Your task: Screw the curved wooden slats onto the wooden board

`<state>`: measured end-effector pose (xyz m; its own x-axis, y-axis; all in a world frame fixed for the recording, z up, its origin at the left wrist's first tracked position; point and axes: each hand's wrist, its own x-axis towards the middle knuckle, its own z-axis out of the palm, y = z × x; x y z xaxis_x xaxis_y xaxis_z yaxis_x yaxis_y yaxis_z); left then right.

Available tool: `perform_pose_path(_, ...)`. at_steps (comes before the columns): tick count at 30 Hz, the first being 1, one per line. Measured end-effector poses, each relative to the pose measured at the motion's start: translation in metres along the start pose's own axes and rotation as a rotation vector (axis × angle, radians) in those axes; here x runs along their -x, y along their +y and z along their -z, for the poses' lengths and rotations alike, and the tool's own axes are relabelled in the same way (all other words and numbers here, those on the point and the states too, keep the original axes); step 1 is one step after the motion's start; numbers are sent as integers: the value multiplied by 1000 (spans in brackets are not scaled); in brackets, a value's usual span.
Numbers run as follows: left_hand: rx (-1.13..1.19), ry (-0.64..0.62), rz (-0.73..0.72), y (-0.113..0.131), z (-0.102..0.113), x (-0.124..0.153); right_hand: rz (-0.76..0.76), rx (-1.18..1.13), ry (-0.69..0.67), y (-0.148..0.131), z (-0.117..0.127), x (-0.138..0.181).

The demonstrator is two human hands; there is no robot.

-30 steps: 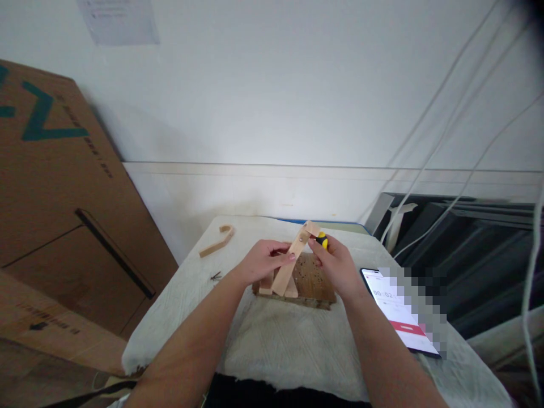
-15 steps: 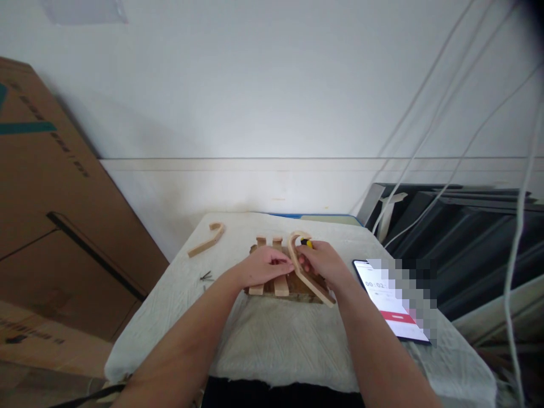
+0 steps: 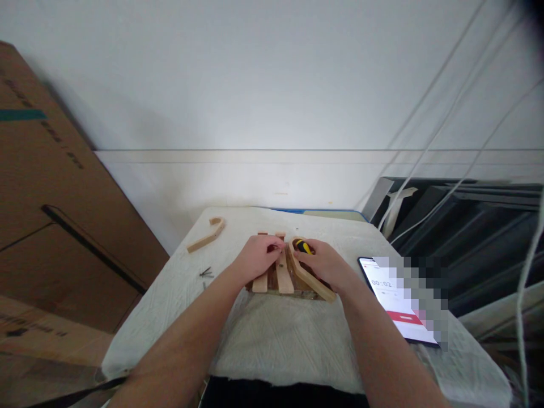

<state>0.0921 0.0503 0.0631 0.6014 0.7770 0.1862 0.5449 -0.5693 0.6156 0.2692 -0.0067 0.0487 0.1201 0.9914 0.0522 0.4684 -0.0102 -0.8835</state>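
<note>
My left hand is closed in a pinch at the upper part of the middle wooden piece; whatever its fingertips hold is hidden. Under that hand is another pale wooden piece. Both lie across a rough brown wooden board. My right hand is closed around a tool with a yellow-and-black handle, its working end hidden. Fingers of the same hand rest against a curved wooden hook, which slants over the board's right part.
A loose wooden hook lies at the table's back left, with several dark screws in front of it. On the right is a phone showing a timer. A cardboard box stands left; white cables hang right.
My left hand has shifted up along the middle wooden piece, which now slants more. The hook by my right hand sits lower, and more of the yellow-and-black handle shows.
</note>
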Motion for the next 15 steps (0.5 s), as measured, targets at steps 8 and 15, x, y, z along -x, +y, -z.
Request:
perform_pose_path(8, -131, -186, -267, 0, 5, -1, -140, -191, -29, -5, -4, 0)
perform_pose_path(15, -276, -219, -240, 0, 8, -2, -133, -224, 48, -6, -6, -3)
